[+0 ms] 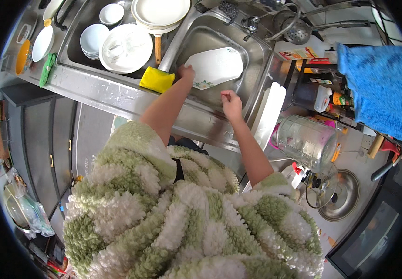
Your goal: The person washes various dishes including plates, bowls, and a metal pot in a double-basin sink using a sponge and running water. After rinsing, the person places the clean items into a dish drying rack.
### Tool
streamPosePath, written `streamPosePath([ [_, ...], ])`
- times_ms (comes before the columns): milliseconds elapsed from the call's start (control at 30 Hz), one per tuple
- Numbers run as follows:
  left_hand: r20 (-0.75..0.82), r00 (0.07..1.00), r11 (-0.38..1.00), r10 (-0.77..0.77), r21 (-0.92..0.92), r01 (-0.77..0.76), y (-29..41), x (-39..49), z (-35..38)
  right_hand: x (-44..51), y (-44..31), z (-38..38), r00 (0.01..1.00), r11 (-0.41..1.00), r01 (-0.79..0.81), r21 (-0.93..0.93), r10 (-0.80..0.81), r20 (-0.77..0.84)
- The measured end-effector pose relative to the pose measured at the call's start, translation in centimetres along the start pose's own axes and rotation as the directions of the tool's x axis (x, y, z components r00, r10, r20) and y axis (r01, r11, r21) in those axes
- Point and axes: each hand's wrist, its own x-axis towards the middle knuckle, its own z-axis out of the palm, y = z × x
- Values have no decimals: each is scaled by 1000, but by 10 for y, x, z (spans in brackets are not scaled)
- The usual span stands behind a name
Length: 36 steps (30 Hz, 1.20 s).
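Observation:
My left hand [187, 72] grips the left end of a white oblong plate [218, 66] with a floral pattern at its edges. The plate is over the right basin [256, 55] of a stainless steel sink. My right hand [231, 104] hovers at the basin's near side, apart from the plate, with its fingers curled and nothing visible in them. A yellow sponge cloth [157, 79] lies on the divider, just left of my left hand. The faucet [281, 29] reaches in from the basin's far right corner.
The left basin holds a large white plate [125, 48], stacked bowls [94, 38] and a pan with a wooden handle [158, 48]. A green cloth [48, 69] lies on the left ledge. Right of the sink are a white tray [269, 111], a large glass jar [307, 141] and a blue towel [379, 90].

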Motion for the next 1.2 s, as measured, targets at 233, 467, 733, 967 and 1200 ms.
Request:
streamPosePath([
  [233, 55, 987, 986, -152, -64, 155, 20, -11, -9, 57, 24, 37, 990, 952, 141, -271, -141, 19],
  [467, 15, 993, 991, -121, -60, 122, 20, -15, -16, 135, 54, 66, 952, 780, 236, -579, -306, -25],
  [733, 29, 995, 993, -92, -70, 94, 21, -19, -20, 164, 39, 124, 960, 779, 250, -575, -275, 45],
  [967, -2, 995, 988, -98, -122, 97, 15, -12, -9, 121, 31, 123, 766, 602, 629, -492, -374, 522],
  [1200, 46, 997, 998, -54, -29, 56, 19, -16, -11, 144, 51, 80, 906, 595, 414, -689, -340, 251],
])
